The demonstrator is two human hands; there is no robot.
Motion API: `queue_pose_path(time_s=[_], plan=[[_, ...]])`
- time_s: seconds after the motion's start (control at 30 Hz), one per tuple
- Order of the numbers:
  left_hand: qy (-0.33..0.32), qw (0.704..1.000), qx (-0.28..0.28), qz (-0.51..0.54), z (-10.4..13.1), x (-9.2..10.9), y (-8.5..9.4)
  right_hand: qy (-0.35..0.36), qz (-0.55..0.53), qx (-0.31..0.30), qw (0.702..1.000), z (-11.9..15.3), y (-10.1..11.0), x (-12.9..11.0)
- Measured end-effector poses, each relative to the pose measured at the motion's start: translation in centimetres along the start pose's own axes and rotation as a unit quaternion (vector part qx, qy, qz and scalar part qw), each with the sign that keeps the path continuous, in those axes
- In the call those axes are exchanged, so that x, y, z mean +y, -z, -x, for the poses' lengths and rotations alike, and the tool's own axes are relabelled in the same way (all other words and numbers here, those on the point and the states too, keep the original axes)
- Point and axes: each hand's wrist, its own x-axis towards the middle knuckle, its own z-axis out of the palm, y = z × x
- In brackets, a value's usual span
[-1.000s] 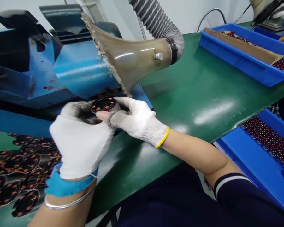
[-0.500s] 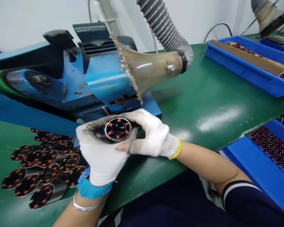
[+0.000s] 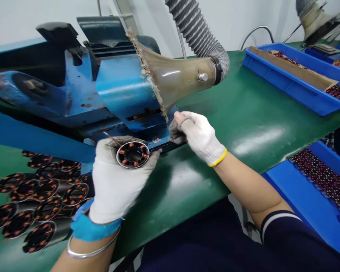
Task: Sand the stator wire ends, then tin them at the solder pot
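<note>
My left hand, in a white glove with a blue cuff, is wrapped round a motor stator. Its ring end with copper windings faces me, and a thin copper wire sticks out at its upper left. To the right and apart from it, my right hand, gloved with a bare thumb tip, is closed in a pinch by the base of the blue machine. Whatever its fingers hold, if anything, is hidden. More stators lie stacked on their sides left of my left hand.
A translucent funnel with a grey corrugated hose covers the machine's right end. On the green table stands a blue tray with cardboard and small wound parts. Another blue bin holds rows of dark parts at the lower right.
My right hand has let go of the stator and moved up and right, closing in a pinch. My left hand keeps the stator, now slightly left. The view has shifted a little.
</note>
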Motion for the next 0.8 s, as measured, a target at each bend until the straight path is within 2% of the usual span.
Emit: queue_pose_path(time_s=[0.1, 0.17, 0.23, 0.3, 0.37, 0.43, 0.5, 0.6, 0.7, 0.8], plan=[[-0.019, 1.000, -0.018, 0.010, -0.3, -0.1, 0.0, -0.004, 0.085, -0.078, 0.993, 0.4, -0.5, -0.1], [-0.034, 0.999, -0.035, 0.001, -0.4, -0.1, 0.1, 0.006, 0.092, -0.111, 0.990, 0.5, -0.7, -0.1], [-0.043, 0.998, -0.034, -0.009, -0.4, 0.0, 0.1, 0.012, 0.016, -0.081, 0.997, 0.2, -0.5, 0.0], [-0.047, 0.999, -0.019, -0.009, -0.3, -0.1, 0.1, 0.010, -0.068, -0.006, 0.998, -0.3, 0.0, 0.2], [-0.044, 0.999, -0.003, -0.008, -0.3, -0.2, 0.0, 0.004, -0.085, 0.054, 0.995, -0.7, 0.2, 0.1], [-0.033, 0.999, -0.003, -0.002, -0.2, -0.5, -0.1, -0.009, -0.049, 0.047, 0.998, -0.4, -0.3, -0.1], [-0.025, 0.999, -0.024, 0.028, 0.0, -0.8, -0.3, -0.018, -0.030, 0.003, 0.999, 0.3, -1.3, -0.4], [-0.017, 0.998, -0.019, 0.055, 0.4, -0.9, -0.4, -0.027, -0.069, -0.024, 0.997, 0.9, -2.1, -0.5], [-0.003, 0.998, 0.044, 0.038, 0.6, -0.5, -0.8, -0.035, -0.125, 0.032, 0.991, 0.3, -1.5, -0.1], [0.030, 0.996, 0.079, 0.035, 0.5, -0.3, -1.3, -0.029, -0.160, 0.102, 0.981, -0.3, -1.1, 0.3]])
